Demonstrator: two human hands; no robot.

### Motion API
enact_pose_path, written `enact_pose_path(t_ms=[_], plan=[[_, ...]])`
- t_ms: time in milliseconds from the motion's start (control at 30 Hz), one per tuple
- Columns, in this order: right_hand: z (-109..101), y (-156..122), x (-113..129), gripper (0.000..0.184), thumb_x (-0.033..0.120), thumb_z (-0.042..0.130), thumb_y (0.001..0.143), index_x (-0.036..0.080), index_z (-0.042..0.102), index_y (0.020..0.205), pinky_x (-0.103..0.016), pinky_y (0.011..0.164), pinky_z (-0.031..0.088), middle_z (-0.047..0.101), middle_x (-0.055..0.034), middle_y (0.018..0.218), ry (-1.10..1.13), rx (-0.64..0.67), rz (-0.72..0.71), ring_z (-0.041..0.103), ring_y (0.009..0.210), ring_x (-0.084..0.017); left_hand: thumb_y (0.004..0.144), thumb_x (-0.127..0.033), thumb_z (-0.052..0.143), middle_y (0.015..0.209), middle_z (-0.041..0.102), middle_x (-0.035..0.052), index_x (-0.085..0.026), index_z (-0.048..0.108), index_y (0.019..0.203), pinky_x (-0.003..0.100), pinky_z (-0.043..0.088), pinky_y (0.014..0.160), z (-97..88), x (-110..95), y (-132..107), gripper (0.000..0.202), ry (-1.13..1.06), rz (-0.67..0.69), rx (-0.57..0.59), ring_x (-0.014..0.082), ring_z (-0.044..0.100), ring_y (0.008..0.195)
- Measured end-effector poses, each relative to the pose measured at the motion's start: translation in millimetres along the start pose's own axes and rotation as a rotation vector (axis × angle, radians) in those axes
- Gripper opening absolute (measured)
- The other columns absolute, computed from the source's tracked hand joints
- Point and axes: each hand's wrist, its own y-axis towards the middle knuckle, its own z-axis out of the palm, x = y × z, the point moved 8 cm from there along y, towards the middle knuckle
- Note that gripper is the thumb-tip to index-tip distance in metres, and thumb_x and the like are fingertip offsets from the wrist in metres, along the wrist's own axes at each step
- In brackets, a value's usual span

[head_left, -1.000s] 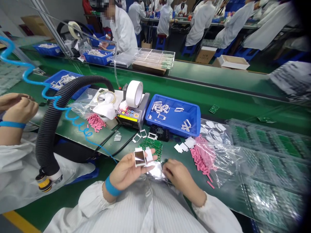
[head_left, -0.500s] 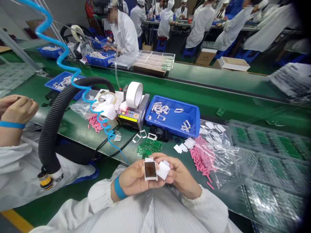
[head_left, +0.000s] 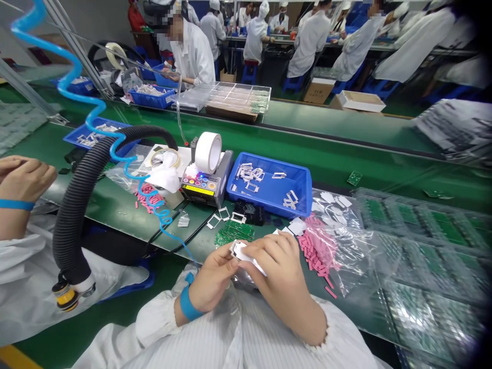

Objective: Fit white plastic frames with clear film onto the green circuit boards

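Note:
My left hand [head_left: 209, 282], with a blue band at the wrist, pinches a small display module in a white frame [head_left: 236, 249] close to my body. The module is tilted, and its dark screen is mostly out of sight. Over it, my right hand [head_left: 282, 274] has its fingers closed on a white square piece [head_left: 257, 265], which is partly hidden under them. Thumb and fingertips of the right hand reach the module's edge. Just beyond the hands lie green circuit boards [head_left: 235, 232] and a few white frames [head_left: 223, 213].
A blue bin [head_left: 269, 184] holds white frames. Left of it stands a tape dispenser [head_left: 203, 192] carrying a white roll [head_left: 208, 152]. Pink strips [head_left: 317, 253] and plastic trays of boards [head_left: 415, 220] lie right. A black hose [head_left: 77, 220] arches near a co-worker's hands [head_left: 28, 177].
My right hand has moved over the module, bringing the white piece against or close to it. The module has tilted, turning its dark screen from view. The camera view has shifted slightly.

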Motion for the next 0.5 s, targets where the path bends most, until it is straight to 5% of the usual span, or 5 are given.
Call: enact_pose_path(t_ms=[200, 333, 500], plan=[[13.2, 1.6, 7.0, 0.014, 0.026, 0.050, 0.090, 0.023, 0.064, 0.088, -0.048, 0.096, 0.027, 0.066, -0.0008, 0.081, -0.050, -0.060, 0.022, 0.051, 0.083, -0.019, 0.068, -0.027, 0.076, 0.093, 0.069, 0.0017, -0.020, 0.069, 0.097, 0.024, 0.043, 0.078, -2.7, 12.3, -1.1, 0.030, -0.113, -0.073, -0.094, 0.0125, 0.059, 0.085], [23.8, -2.9, 2.6, 0.021, 0.035, 0.048, 0.091, 0.021, 0.063, 0.093, -0.053, 0.102, 0.020, 0.065, -0.0054, 0.105, -0.029, 0.057, 0.057, 0.052, 0.098, -0.023, 0.068, -0.028, 0.076, 0.080, 0.066, -0.0022, -0.020, 0.069, 0.080, 0.023, 0.045, 0.073, -5.1, 40.7, -3.0, 0.016, -0.329, -0.271, -0.137, 0.0099, 0.059, 0.076], [-12.8, -41.2, -64.4, 0.026, 0.038, 0.045, 0.092, 0.021, 0.061, 0.102, -0.039, 0.083, 0.038, 0.067, -0.0057, 0.097, -0.107, 0.177, 0.241, 0.057, 0.093, -0.021, 0.075, -0.030, 0.070, 0.088, 0.067, 0.0021, -0.019, 0.067, 0.096, 0.030, 0.048, 0.072, -9.9, 55.0, -3.0, 0.024, -0.348, -0.391, -0.108, 0.0129, 0.058, 0.075]])
